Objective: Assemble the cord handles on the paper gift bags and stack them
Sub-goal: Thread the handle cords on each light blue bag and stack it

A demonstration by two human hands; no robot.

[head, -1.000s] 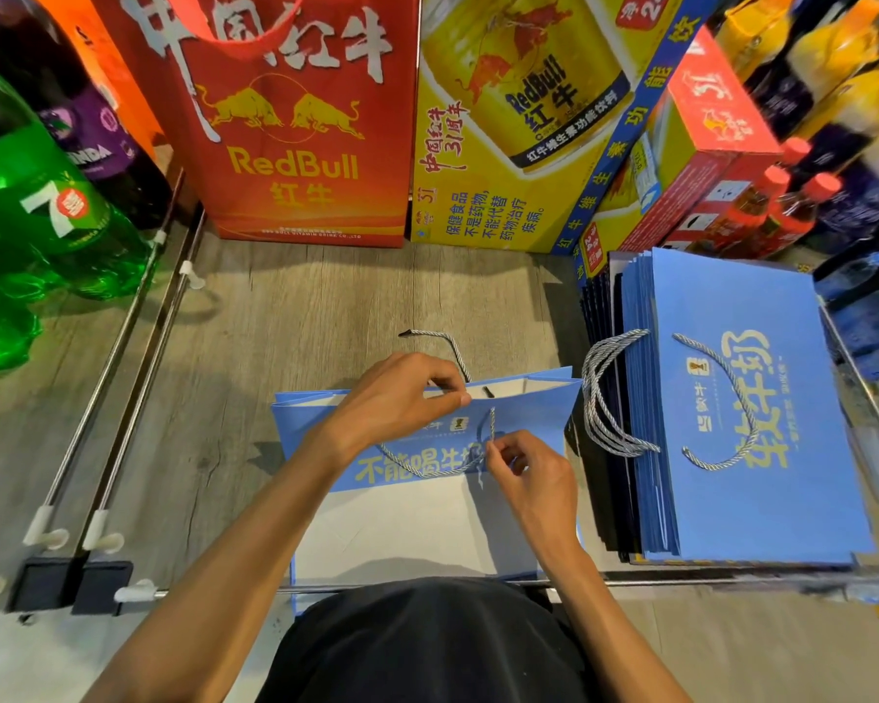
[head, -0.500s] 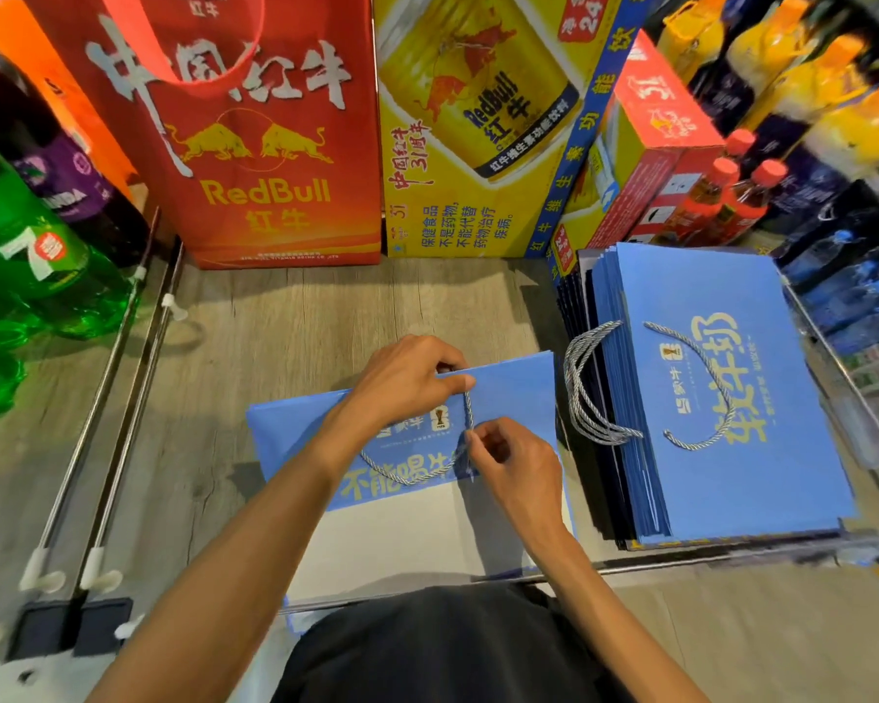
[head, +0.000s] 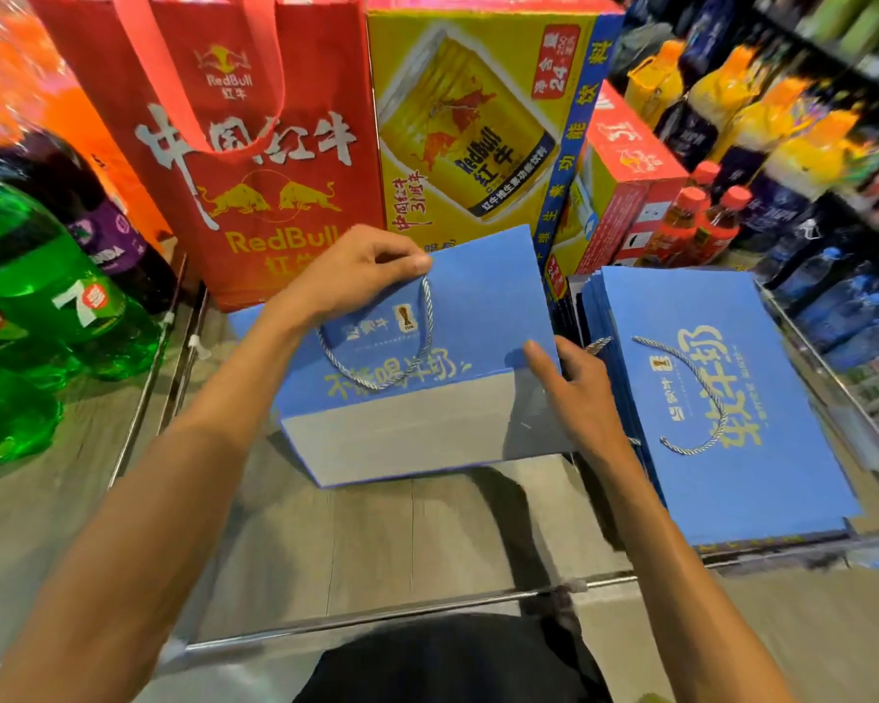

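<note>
Gift bag now off the shelf

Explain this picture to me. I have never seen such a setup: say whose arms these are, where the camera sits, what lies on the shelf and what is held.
No machine here: the two bare arms are a person's, and the camera sits on that person's head, looking forward and down. The left hand pinches the top edge of a blue paper bag beside its cord handle; the right hand holds the bag's right edge, so it tilts up over the wooden shelf. On the right lies a stack of bags like it. At the back stand a red bag and a yellow box; green bottles are at the left.
</note>
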